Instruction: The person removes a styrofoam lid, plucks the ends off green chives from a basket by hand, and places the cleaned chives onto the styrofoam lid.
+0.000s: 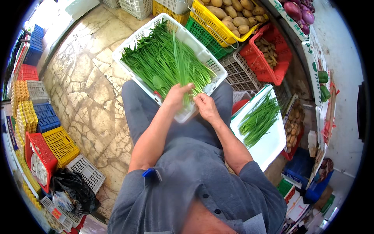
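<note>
A white plastic crate rests on my thighs, filled with long green garlic chives. My left hand is closed around the lower ends of an upright bunch of chives over the crate's near corner. The fingertips of my right hand are pinched at the stem ends just right of it; whether a stem is between them is too small to tell. Beside my right leg, more chives lie in a white tray.
Potatoes fill a yellow crate on a green crate ahead. A red crate holds ginger-like roots. Egg trays, a yellow crate and a black plastic bag stand left. Onions lie far right.
</note>
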Demonstrator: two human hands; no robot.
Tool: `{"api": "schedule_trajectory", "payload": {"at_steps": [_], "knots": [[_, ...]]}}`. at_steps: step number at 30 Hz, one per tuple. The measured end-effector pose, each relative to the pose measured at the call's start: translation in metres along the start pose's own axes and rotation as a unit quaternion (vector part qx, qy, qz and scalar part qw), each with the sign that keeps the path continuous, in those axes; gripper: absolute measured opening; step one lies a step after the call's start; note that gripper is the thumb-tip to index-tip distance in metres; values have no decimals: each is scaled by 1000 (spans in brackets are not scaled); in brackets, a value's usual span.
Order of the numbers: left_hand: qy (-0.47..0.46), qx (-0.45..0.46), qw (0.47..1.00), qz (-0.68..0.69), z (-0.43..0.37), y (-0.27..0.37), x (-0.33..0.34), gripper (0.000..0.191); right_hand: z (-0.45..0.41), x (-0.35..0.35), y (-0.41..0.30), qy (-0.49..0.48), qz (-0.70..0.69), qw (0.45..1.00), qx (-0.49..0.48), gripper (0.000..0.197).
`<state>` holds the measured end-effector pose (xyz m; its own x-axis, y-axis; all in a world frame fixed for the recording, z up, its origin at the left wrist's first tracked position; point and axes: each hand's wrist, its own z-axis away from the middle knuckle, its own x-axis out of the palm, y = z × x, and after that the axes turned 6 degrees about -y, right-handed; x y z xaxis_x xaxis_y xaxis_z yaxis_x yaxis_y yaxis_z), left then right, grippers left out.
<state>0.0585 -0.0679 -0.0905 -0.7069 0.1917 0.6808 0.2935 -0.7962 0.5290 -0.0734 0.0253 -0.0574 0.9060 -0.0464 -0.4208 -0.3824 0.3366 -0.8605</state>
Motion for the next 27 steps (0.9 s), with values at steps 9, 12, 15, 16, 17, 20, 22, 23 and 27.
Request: {"api": "schedule_trajectory", "payload": {"at_steps": [9,12,15,16,17,20,22,23,27], "knots": [[40,112,986,115,25,70,-4,17,17,-67,0,66,-50,995,60,17],[-15,177,973,149,36,100,-27,19,6,-124,43,193,-19,981,-13,23],[-23,230,956,182,49,116,-37,18,-3,-142,64,265,364,893,-18,45],[-15,236,955,182,49,115,-46,18,-5,-130,45,249,299,921,0,54],[-8,226,961,160,46,113,-60,19,-10,-109,33,247,236,939,-45,45],[8,209,962,176,48,106,-77,16,-28,-39,3,34,79,996,-34,33],[22,206,955,214,56,105,-76,13,-45,16,-6,-45,42,997,-45,28],[22,205,955,212,59,104,-75,13,-60,40,8,-51,49,994,-84,27],[45,210,956,198,77,106,-74,14,-100,113,1,-53,199,972,-112,26]]}}
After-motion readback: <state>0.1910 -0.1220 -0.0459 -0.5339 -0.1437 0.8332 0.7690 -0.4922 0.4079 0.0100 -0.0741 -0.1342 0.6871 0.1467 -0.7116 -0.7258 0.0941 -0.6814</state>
